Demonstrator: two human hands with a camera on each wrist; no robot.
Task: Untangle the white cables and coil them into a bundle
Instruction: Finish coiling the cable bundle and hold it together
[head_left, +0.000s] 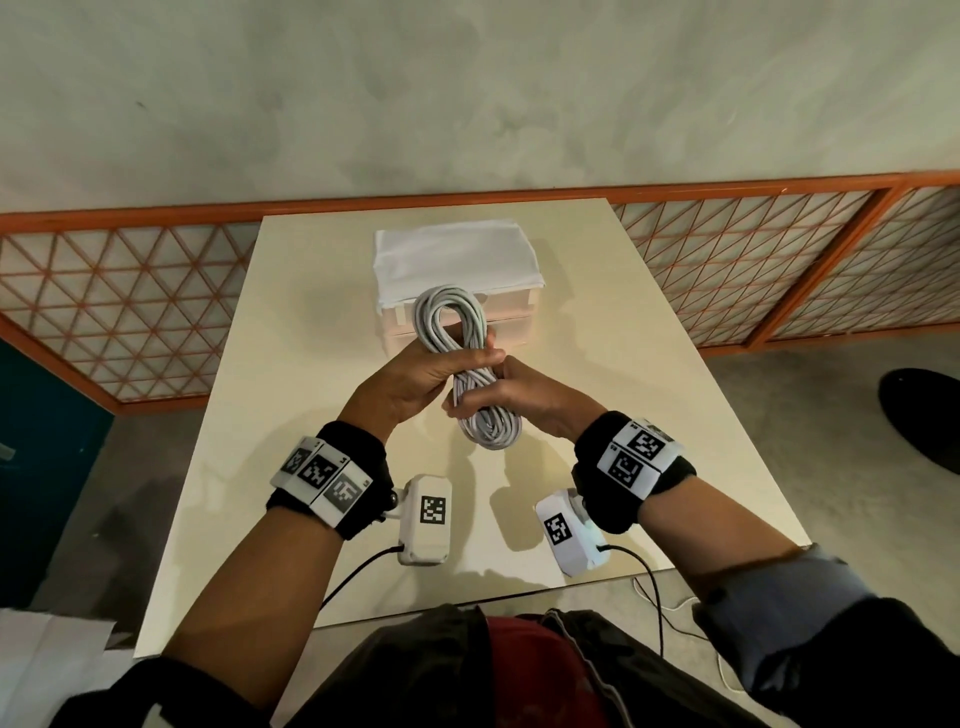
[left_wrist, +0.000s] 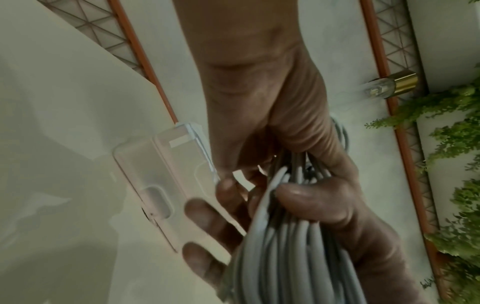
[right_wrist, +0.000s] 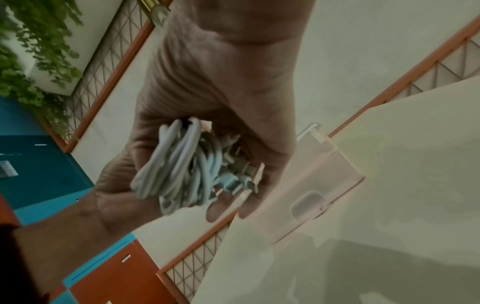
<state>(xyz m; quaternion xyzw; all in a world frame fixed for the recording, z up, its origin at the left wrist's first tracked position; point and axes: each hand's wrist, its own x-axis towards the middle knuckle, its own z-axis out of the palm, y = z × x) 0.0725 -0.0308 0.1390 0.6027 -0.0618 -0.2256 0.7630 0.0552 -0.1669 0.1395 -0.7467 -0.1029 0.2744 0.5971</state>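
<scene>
A bundle of white cables (head_left: 488, 426) is coiled into a long loop pinched at its middle and held above the beige table (head_left: 291, 395). My left hand (head_left: 457, 371) grips the waist of the coil from the left, with the upper loop (head_left: 451, 322) standing above it. My right hand (head_left: 501, 397) grips the same waist from the right. In the left wrist view the strands (left_wrist: 285, 246) run between my left hand (left_wrist: 259, 160) and my right hand (left_wrist: 337, 216). The right wrist view shows the coil (right_wrist: 179, 164) and several plug ends (right_wrist: 241, 172) in my right palm (right_wrist: 233, 98).
A translucent plastic drawer box (head_left: 514, 332) with a folded white cloth (head_left: 457, 254) on top stands at the table's far middle, just behind the coil. An orange lattice railing (head_left: 753, 270) runs behind the table. A dark shoe (head_left: 924, 415) shows at the right on the floor.
</scene>
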